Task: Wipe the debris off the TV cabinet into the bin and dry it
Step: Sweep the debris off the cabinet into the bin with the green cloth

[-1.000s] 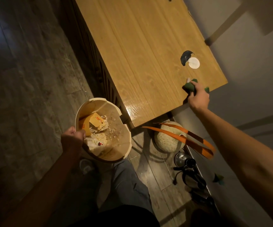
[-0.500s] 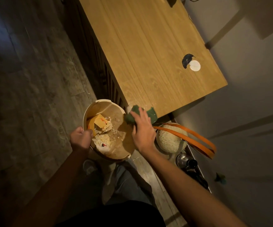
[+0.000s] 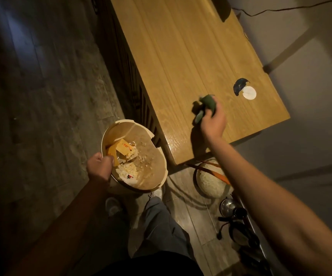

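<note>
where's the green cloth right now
In the head view the green cloth is gripped in the right hand over the near end of the TV cabinet, left of the white disc.

You are looking down on a dim room lit warmly from above. The floor (image 3: 41, 96) is dark grey-brown plank, running far to near on your left. On the right a pale wall (image 3: 310, 126) carries long slanting shadows, and a thin black cable (image 3: 280, 10) trails across it at the far edge. Near the wall on the floor stand a round woven basket (image 3: 211, 183) with orange straps, a shiny metal pot (image 3: 227, 206) and some dark tangled items, too dim to tell.
</note>
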The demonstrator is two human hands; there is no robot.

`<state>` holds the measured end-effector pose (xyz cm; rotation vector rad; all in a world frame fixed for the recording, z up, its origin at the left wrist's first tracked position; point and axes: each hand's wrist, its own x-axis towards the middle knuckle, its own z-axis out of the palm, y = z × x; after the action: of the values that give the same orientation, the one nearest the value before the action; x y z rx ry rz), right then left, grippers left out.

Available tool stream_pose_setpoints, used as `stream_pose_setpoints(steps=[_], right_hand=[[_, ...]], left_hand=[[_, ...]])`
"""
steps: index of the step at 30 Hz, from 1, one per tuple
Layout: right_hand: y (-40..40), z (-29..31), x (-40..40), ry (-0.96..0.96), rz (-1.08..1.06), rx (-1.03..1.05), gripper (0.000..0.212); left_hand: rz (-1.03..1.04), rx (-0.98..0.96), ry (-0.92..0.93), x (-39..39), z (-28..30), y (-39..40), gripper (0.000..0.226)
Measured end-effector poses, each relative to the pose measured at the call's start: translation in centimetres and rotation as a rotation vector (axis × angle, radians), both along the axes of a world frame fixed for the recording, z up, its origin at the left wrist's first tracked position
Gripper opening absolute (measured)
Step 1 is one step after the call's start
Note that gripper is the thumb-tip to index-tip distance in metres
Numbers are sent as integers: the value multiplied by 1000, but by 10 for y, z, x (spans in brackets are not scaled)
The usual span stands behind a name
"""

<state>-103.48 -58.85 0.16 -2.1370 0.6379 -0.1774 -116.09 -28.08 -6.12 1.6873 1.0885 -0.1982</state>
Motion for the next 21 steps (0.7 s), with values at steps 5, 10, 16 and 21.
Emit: stream_pose_setpoints(steps=[5, 10, 16, 21], right_hand=[[-30, -24, 57, 167, 195, -243, 49], [33, -37, 45, 144, 347, -375, 56], [111, -35, -9, 59, 625, -369, 55], [149, -47, -64, 183, 1036, -127, 53]], left_hand=[[20, 33, -38, 23, -1, -5, 39], [36, 63, -25, 44, -8, 0, 42], [-6, 64, -17, 59, -5, 8, 33], [-34, 20, -40, 59, -2, 16, 36]])
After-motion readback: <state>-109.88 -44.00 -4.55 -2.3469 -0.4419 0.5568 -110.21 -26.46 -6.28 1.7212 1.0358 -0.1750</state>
